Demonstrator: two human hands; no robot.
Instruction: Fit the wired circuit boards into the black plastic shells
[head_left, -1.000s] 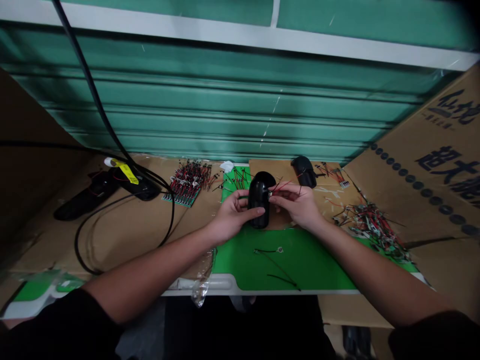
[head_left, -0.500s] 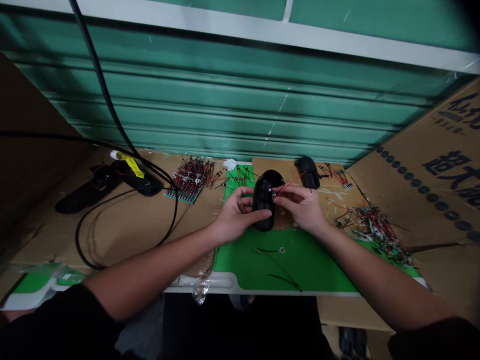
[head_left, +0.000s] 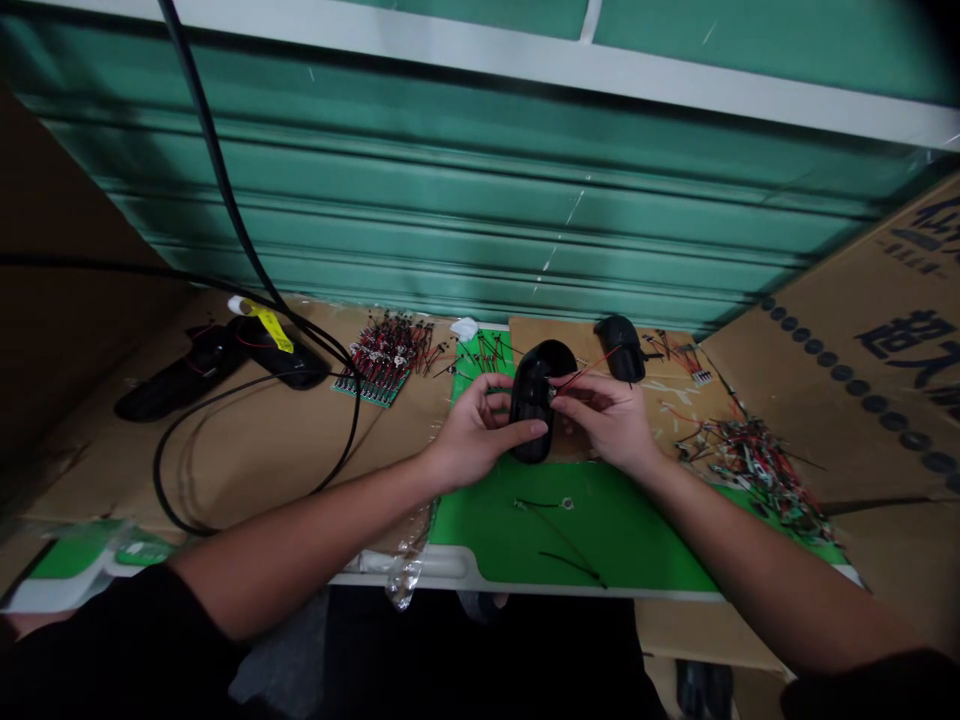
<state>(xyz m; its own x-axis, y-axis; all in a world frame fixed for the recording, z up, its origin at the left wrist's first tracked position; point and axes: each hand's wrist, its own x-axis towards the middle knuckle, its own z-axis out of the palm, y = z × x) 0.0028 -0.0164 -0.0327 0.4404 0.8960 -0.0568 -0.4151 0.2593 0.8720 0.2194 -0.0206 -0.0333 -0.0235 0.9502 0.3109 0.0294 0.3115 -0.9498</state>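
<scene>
A: Where is the shell [head_left: 534,400] placed?

B: It is held between the two hands, at the middle of the table [head_left: 480,545], with its rounded end turned to the far side.

A: How is it gripped?

B: By the left hand [head_left: 487,430] it is clasped from the left, the fingers curled behind and the thumb laid across its near part. The right hand [head_left: 600,410] is nearly closed, and a small part [head_left: 553,392] is pinched between thumb and forefinger against the shell's right side. The part is mostly hidden by the fingertips.

A: Is a wire seen there?

B: A red wire [head_left: 592,368] is seen running from beside those fingertips towards the far right, where a black piece [head_left: 621,348] is set down.

A: What is laid out around them?

B: On the left, a cluster of wired parts [head_left: 386,350] is stood on cardboard [head_left: 262,455]. On the right, a wire heap [head_left: 761,465] is piled. Nearer, a loose lead [head_left: 544,503] is left on the green surface.
</scene>
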